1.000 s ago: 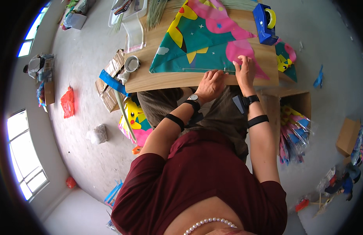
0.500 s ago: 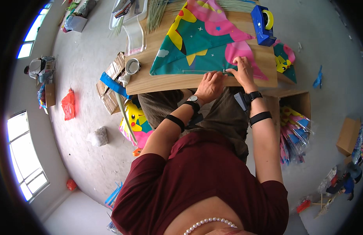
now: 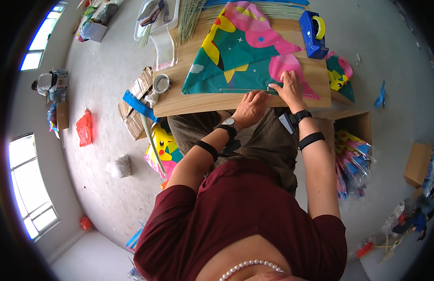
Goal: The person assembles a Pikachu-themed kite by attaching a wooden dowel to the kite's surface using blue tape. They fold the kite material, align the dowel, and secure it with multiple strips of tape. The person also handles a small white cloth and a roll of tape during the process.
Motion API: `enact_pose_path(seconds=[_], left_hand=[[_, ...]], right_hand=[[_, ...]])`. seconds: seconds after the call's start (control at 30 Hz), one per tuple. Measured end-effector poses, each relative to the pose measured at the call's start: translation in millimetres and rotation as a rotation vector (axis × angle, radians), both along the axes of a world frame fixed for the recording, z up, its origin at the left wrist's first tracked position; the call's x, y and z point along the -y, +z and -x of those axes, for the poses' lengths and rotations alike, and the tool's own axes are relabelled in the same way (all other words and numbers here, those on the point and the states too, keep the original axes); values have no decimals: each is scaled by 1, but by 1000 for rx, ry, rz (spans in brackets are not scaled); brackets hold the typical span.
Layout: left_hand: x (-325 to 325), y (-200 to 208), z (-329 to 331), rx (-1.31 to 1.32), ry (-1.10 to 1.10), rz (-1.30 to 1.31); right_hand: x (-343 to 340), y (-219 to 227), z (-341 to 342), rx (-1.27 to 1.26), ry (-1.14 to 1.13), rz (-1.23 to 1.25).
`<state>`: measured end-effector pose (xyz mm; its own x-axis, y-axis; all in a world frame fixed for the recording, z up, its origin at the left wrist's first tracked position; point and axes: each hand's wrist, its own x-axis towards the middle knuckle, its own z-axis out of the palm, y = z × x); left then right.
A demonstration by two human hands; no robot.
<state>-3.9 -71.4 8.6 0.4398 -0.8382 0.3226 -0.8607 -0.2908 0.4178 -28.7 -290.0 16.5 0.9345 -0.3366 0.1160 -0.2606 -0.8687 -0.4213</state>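
Teal, pink and yellow cloth point(image 3: 252, 70) lay spread on the wooden table point(image 3: 315, 75), a thin rod point(image 3: 240, 89) along its near edge. The left hand point(image 3: 251, 108) curled its fingers at that edge; whether they gripped anything could not be told. The right hand point(image 3: 291, 91) had its thumb spread from its fingers by the rod's end, with nothing visibly gripped. The cloth seemed light, limp and slippery, best pressed flat near its hem; the slender rod looked stiffer, best pinched near an end.

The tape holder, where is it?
In the head view, the blue tape dispenser is on the table, at its upper right, just right of the green-and-pink cloth.
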Motion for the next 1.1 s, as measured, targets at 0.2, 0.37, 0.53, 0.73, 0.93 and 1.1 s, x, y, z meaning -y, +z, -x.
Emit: enact_pose_path(seconds=[0.2,0.37,0.53,0.73,0.93,1.1], left_hand=[[-10,2,-9,-72,-53,-27],[-26,2,-22,-3,124,-38],[-25,-2,-20,6,125,-52],[-20,-1,-20,-13,125,-44],[-24,0,-21,-25,140,-51],[-23,1,-20,-24,142,-61]], right_hand=[[31,-12,2,311,-139,-152],[107,-2,-13,636,-516,-199],[168,20,-38,466,-459,-116],[228,22,-56,203,-244,-230],[231,46,-68,-38,-284,-531],[246,58,-71,-205,-260,-716]])
